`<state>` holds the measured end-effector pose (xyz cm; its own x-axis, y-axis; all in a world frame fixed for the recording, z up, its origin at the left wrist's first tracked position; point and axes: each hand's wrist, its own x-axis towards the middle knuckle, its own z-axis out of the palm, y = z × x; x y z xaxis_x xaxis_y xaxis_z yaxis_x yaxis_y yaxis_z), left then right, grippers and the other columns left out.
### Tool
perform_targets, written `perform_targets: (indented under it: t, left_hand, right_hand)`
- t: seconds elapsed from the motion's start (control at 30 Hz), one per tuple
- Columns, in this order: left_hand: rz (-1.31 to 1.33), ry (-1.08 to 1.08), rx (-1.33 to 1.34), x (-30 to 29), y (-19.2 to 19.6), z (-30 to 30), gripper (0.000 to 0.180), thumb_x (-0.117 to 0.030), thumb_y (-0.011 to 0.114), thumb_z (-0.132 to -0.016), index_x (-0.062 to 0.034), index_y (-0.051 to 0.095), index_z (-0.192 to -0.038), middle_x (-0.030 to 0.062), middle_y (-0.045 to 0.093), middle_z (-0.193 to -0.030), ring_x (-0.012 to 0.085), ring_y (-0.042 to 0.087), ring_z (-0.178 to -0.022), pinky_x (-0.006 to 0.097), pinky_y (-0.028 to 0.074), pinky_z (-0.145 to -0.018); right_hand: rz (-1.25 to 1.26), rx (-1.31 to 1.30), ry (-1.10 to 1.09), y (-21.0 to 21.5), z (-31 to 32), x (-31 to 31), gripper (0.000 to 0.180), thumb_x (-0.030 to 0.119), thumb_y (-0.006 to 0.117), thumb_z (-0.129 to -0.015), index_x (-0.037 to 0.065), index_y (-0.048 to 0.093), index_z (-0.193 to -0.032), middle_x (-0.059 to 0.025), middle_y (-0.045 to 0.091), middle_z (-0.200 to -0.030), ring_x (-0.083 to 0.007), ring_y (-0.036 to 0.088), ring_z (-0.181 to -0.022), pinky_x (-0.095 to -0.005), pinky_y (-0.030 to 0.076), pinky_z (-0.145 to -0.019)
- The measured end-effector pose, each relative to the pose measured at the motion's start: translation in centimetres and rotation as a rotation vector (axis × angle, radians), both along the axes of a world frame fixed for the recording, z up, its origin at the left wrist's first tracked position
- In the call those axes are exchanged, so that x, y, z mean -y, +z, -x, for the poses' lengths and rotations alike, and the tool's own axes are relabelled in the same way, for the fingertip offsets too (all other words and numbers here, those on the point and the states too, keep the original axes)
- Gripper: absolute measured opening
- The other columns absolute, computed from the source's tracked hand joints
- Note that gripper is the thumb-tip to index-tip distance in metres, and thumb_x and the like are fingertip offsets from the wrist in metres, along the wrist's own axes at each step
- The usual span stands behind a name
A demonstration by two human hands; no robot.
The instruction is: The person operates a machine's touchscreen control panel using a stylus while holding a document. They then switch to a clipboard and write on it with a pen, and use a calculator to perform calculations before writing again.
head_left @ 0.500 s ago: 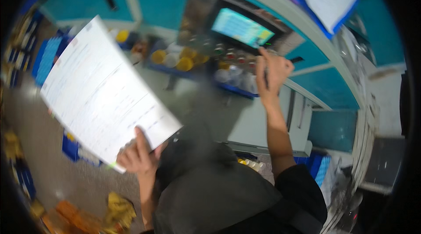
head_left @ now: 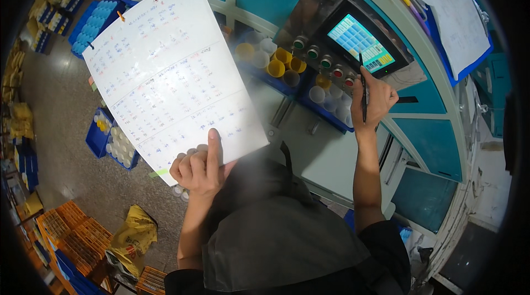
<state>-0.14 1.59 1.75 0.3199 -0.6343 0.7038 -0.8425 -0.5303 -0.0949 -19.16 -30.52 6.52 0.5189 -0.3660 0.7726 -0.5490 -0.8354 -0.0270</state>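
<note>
Over on the left, handwritten ring-bound pages (head_left: pixel 171 79) slant up from the left hand (head_left: pixel 197 173), its fingers curled at their lower edge, index straight against the sheet. Rightward, a lit screen (head_left: pixel 353 38) sits beyond a dark pen (head_left: pixel 364 99), closely pinched by the right hand (head_left: pixel 376 99); I can't tell whether its tip touches.

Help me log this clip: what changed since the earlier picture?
The view turned: the touchscreen and ring-bound pages appear further right and rotated clockwise. Nothing was visibly taken or let go: the left hand still holds the pages, the right hand the pen.
</note>
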Motion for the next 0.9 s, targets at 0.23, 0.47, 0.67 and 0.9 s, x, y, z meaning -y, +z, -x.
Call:
perform_targets:
  t: [0.23, 0.47, 0.67, 0.9]
  left_hand:
    - [0.006, -0.027, -0.015, -0.6, -0.7, -0.4, 0.073, -0.069, 0.058, -0.094, -0.0086, 0.073, -0.132, 0.0007, 0.044, -0.077, 0.0241, 0.043, -0.078, 0.041, 0.037, -0.081]
    - [0.045, -0.037, -0.009, -0.1, -0.6, -0.1, 0.072, -0.067, 0.057, -0.095, -0.0065, 0.073, -0.131, 0.0039, 0.046, -0.078, 0.0266, 0.046, -0.077, 0.042, 0.039, -0.081]
    - [0.027, -0.018, 0.009, -0.2, -0.7, -0.3, 0.074, -0.069, 0.055, -0.095, -0.0067, 0.073, -0.131, 0.004, 0.045, -0.077, 0.0263, 0.046, -0.076, 0.041, 0.04, -0.081]
    - [0.026, -0.005, -0.01, -0.2, -0.7, -0.2, 0.075, -0.07, 0.055, -0.095, -0.0072, 0.073, -0.131, 0.004, 0.046, -0.077, 0.0265, 0.047, -0.077, 0.042, 0.04, -0.082]
  right_hand:
    - [-0.004, -0.044, -0.004, -0.2, -0.3, -0.4, 0.03, 0.008, 0.071, -0.09, 0.009, 0.073, -0.12, -0.0011, 0.069, -0.095, -0.0168, 0.062, -0.089, -0.0367, 0.032, -0.092]
    - [-0.029, 0.015, -0.015, 0.1, -0.8, 0.2, 0.031, 0.003, 0.074, -0.086, 0.007, 0.075, -0.117, -0.0006, 0.069, -0.088, -0.016, 0.061, -0.083, -0.0364, 0.031, -0.087]
    - [-0.056, 0.001, 0.027, -0.1, -1.7, 0.9, 0.03, 0.005, 0.075, -0.086, 0.007, 0.074, -0.116, 0.0007, 0.07, -0.089, -0.0149, 0.06, -0.085, -0.0374, 0.031, -0.086]
    - [0.012, 0.016, -0.045, 0.2, -2.7, 1.4, 0.029, 0.009, 0.076, -0.085, 0.009, 0.074, -0.114, 0.0013, 0.068, -0.086, -0.0173, 0.058, -0.081, -0.0381, 0.033, -0.08]
